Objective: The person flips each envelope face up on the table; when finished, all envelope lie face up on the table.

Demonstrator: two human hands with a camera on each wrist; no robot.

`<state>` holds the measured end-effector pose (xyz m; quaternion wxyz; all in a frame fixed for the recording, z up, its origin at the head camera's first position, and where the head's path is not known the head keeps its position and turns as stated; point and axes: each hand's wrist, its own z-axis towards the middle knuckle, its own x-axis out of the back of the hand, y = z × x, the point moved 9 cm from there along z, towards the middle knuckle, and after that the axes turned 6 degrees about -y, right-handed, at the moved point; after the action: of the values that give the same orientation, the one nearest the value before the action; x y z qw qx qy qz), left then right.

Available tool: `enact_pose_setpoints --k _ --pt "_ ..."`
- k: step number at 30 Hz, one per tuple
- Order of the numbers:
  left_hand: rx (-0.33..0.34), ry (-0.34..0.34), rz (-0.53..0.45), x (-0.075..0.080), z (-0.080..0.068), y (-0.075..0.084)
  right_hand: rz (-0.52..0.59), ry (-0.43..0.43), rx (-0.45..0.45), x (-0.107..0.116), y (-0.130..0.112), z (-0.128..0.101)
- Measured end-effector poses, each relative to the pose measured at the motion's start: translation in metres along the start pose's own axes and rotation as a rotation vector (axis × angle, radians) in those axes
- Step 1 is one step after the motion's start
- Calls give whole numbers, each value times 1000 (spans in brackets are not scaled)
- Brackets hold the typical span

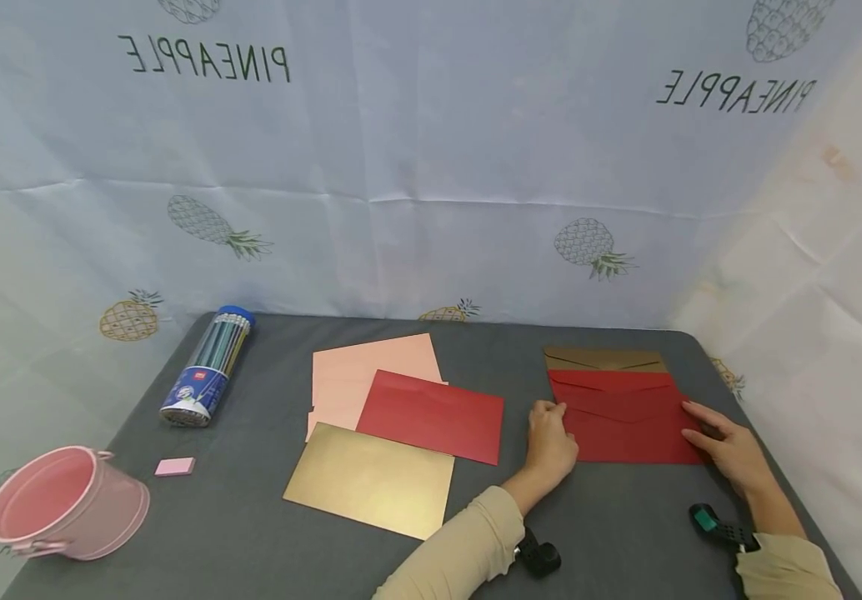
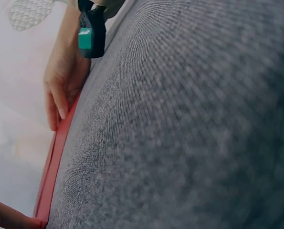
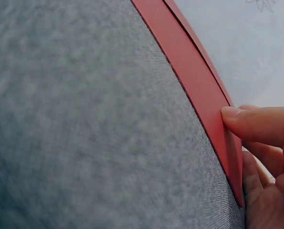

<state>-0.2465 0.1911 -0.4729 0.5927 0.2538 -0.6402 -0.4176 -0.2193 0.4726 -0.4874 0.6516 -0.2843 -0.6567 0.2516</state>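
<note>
A red envelope (image 1: 622, 429) lies flap side up on the right part of the table, over a brown envelope (image 1: 605, 359) whose top strip shows beyond it. My left hand (image 1: 551, 437) holds the red envelope's left edge with bent fingers. On the opposite edge, my right hand (image 1: 734, 454) pinches the envelope, its thumb (image 3: 256, 125) on the upper face and other fingers at the side. In the left wrist view, only a little of the left hand (image 2: 10, 217) shows at the corner.
Left of the hands lie a loose red envelope (image 1: 431, 414), a gold one (image 1: 371, 483) and pink ones (image 1: 371, 371), overlapping. Farther left are a tub of pencils (image 1: 206, 371), a pink eraser (image 1: 175, 467) and a pink bucket (image 1: 112, 512). A patterned curtain (image 1: 416, 150) hangs behind the table.
</note>
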Motion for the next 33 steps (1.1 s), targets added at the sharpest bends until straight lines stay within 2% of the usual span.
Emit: enact_pose_setpoints --k 6,13,17,18,20,22,25,27,29,33 --pt "-10 -4 -11 1 -2 1 -3 -15 2 0 -4 1" --pt "8 -1 -60 3 -2 -3 -35 -24 -55 -2 -1 3" --pt "9 -20 -82 4 -2 -4 -12 -13 -78 0 5 0" --pt "6 -27 -90 4 -1 -5 14 -6 -80 1 6 -1" --pt "3 -50 -114 6 -1 -6 135 6 -53 2 7 -3" --pt "2 -84 -141 10 0 -7 348 27 5 4 7 -3" --pt "-2 -155 -203 19 2 -12 708 39 149 7 2 -2" --pt "-15 -205 -255 30 3 -17 858 19 224 7 -2 -2" --pt "-32 -247 -302 42 3 -22 889 -6 263 6 -9 -2" --pt "-71 -295 -342 76 3 -35 822 -22 258 1 -28 -5"
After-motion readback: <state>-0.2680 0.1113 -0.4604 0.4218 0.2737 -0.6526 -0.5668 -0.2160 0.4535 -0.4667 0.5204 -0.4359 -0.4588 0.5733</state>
